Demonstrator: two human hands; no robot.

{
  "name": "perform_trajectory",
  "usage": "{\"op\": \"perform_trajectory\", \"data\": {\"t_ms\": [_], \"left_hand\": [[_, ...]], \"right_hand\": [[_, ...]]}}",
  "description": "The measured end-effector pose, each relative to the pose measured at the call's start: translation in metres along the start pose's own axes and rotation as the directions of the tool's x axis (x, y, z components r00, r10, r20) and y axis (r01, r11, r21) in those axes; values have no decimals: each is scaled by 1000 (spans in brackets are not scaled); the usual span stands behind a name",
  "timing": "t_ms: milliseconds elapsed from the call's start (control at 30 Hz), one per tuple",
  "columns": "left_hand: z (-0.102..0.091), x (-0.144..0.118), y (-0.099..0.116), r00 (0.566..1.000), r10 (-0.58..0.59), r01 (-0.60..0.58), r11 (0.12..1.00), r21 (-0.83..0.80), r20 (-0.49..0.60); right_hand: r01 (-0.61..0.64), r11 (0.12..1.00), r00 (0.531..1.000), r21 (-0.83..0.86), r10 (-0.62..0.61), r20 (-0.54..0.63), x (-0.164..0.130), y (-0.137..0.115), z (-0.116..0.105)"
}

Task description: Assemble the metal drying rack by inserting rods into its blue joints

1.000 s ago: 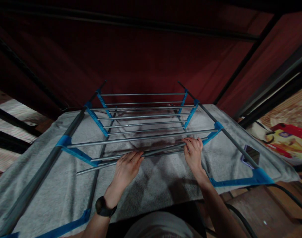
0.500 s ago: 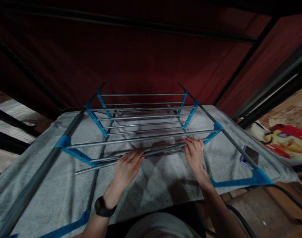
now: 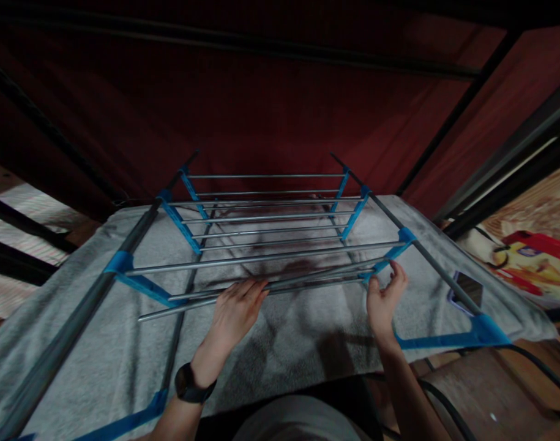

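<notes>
A rack of grey metal tubes [image 3: 63,334] with blue plastic brackets [image 3: 144,289] lies on a grey cloth. My left hand [image 3: 237,309], a dark watch on its wrist, is closed over a thin metal rod [image 3: 167,312]. This rod's left end sticks out free, in front of the left bracket, and it slants up towards the right bracket [image 3: 392,252]. Close to that bracket and the rod's right end is my right hand [image 3: 384,300], thumb and fingers apart. Whether its fingertips touch the bracket is unclear.
A phone [image 3: 466,291] lies on the cloth [image 3: 280,349] beside the right tube. Several crossbars span the rack's far part. Behind stands a dark red fabric wall [image 3: 270,110] with black frame bars. A red and yellow package [image 3: 537,260] sits at far right.
My right hand has let go of the rod and moved right, to beside the right bracket, its fingers spreading. The left hand stays in place on the rod.
</notes>
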State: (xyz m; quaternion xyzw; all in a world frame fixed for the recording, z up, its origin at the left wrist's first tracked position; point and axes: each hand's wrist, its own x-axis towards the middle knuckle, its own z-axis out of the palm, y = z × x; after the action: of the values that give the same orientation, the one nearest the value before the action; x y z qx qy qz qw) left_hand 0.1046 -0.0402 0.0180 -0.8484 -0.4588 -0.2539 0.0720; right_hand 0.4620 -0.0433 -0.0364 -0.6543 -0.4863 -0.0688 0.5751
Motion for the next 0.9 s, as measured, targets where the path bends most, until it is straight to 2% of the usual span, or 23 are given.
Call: {"op": "perform_trajectory", "data": {"t_ms": [100, 200, 300, 633, 900], "left_hand": [[-3, 3, -1, 1000, 13, -13, 1000, 8, 0], [-5, 6, -2, 1000, 18, -18, 1000, 11, 3], [-7, 9, -2, 1000, 20, -20, 1000, 18, 12], [-12, 17, -3, 998, 63, -64, 996, 60, 14], [-15, 23, -3, 997, 78, -78, 995, 70, 5]], "right_hand": [[-148, 985, 988, 84, 151, -22, 9, 18, -3], [-274, 943, 962, 190, 263, 78, 20, 29, -1], [-345, 899, 937, 270, 314, 153, 28, 30, 3], [-334, 892, 942, 304, 302, 149, 27, 25, 5], [-352, 898, 935, 265, 324, 146, 26, 27, 6]]}}
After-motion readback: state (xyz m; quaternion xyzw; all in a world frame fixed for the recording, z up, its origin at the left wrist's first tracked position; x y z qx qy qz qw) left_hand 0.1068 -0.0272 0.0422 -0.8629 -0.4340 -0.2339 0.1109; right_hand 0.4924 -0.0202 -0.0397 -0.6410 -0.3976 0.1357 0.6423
